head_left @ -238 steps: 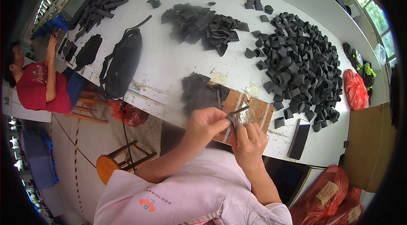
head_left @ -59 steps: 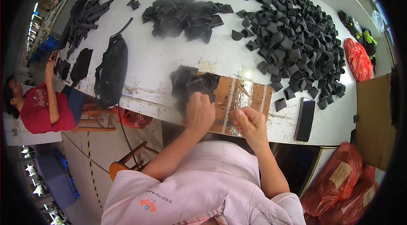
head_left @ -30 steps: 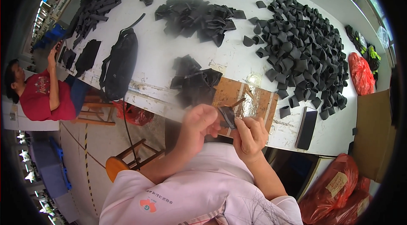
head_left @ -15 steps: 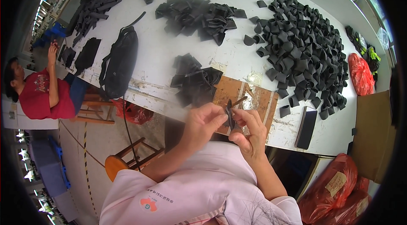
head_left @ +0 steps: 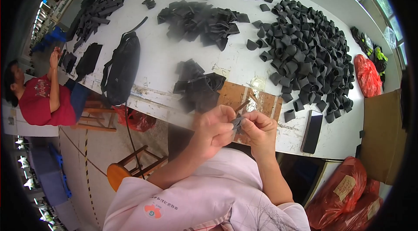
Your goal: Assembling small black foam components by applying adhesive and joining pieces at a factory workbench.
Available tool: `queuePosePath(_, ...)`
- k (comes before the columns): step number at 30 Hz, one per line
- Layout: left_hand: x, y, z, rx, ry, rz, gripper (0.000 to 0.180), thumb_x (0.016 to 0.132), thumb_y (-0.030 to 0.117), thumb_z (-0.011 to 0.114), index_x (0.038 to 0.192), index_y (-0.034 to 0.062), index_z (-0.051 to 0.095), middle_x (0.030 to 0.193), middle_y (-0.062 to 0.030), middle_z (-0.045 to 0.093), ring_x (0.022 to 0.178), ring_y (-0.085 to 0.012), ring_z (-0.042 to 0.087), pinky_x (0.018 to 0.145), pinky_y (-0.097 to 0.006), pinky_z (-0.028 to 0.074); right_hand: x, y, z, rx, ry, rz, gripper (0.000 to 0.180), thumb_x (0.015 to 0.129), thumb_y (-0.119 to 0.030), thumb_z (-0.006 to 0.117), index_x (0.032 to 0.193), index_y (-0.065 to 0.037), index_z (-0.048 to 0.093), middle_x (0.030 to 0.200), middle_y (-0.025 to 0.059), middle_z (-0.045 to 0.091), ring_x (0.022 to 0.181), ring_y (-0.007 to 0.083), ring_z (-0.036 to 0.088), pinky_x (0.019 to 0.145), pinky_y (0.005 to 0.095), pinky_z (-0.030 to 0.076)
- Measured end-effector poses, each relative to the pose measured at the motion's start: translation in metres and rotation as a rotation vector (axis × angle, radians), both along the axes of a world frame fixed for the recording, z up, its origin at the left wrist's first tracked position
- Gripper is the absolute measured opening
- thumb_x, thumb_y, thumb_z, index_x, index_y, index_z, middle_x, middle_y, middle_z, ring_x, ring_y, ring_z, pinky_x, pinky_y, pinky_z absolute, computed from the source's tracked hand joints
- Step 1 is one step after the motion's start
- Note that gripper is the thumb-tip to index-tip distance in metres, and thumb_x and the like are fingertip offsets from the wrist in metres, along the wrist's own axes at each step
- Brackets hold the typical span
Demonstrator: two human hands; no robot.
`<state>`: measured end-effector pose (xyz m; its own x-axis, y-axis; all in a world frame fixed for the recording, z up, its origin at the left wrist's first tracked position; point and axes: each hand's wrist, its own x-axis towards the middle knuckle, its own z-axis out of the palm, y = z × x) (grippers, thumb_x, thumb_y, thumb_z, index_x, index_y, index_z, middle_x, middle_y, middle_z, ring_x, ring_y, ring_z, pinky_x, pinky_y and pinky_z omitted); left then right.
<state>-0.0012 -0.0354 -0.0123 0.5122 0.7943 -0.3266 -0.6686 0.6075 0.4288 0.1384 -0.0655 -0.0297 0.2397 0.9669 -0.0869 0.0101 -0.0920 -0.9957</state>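
Between my two hands is a small dark fabric piece (head_left: 237, 123), pinched from both sides. My left hand (head_left: 214, 127) is closed on its left part, and my right hand (head_left: 260, 130) grips its right edge with thumb and finger. Both are just above a brown wooden board (head_left: 233, 94) at the table's near edge. A narrow brown stick-like tool (head_left: 242, 106) rests on the board behind my fingers. Beside the board lies a small heap of flat black fabric pieces (head_left: 198, 85). To the right spreads a big pile of folded, cupped black pieces (head_left: 305, 48).
A phone (head_left: 312, 132) lies by the table's right front. Farther back are another heap of flat black pieces (head_left: 196, 20) and a black bag (head_left: 124, 68). A cardboard box (head_left: 381, 137) and red plastic bags (head_left: 344, 194) stand right. A person in red (head_left: 45, 98) sits at left.
My hands have drawn closer around the fabric piece, which now shows less between the fingertips. My right hand has turned more upright, its fingers curled in.
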Motion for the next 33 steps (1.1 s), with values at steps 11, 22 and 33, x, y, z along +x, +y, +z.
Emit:
queuePosePath(11, -0.006, 0.028, 0.019, -0.005, -0.403, -0.105, 0.016, 0.083, -0.003, 0.041, 0.096, -0.0015, 0.050, 0.085, -0.0164, 0.057, 0.032, -0.0035, 0.034, 0.030, -0.019, 0.027, 0.013, 0.027, 0.065, -0.063, 0.354, 0.321, 0.023, 0.087, -0.025, 0.054, 0.073, -0.006, 0.053, 0.065, -0.0063, 0.046, 0.059, 0.0026, 0.038, 0.052, 0.0180, 0.030)
queuePosePath(22, 0.015, 0.027, 0.020, 0.844, 0.796, 0.371, 0.027, 0.083, 0.004, 0.056, 0.109, -0.0019, 0.050, 0.085, -0.0074, 0.058, 0.072, -0.0124, 0.054, 0.065, -0.021, 0.043, 0.016, 0.040, 0.029, 0.189, -0.132, 0.104, 0.024, 0.085, -0.024, 0.056, 0.077, -0.001, 0.055, 0.064, 0.0003, 0.050, 0.057, 0.0084, 0.044, 0.053, 0.0216, 0.035)
queuePosePath(33, 0.014, 0.024, 0.035, 0.532, 0.297, 0.344, 0.009, 0.085, 0.007, 0.052, 0.089, -0.0007, 0.055, 0.087, -0.0078, 0.056, 0.084, -0.0172, 0.051, 0.081, -0.029, 0.039, 0.000, 0.030, 0.050, 0.681, -0.742, -0.050, 0.036, 0.056, -0.004, 0.074, 0.088, 0.000, 0.058, 0.076, 0.0086, 0.053, 0.064, 0.0211, 0.051, 0.049, 0.0294, 0.042)
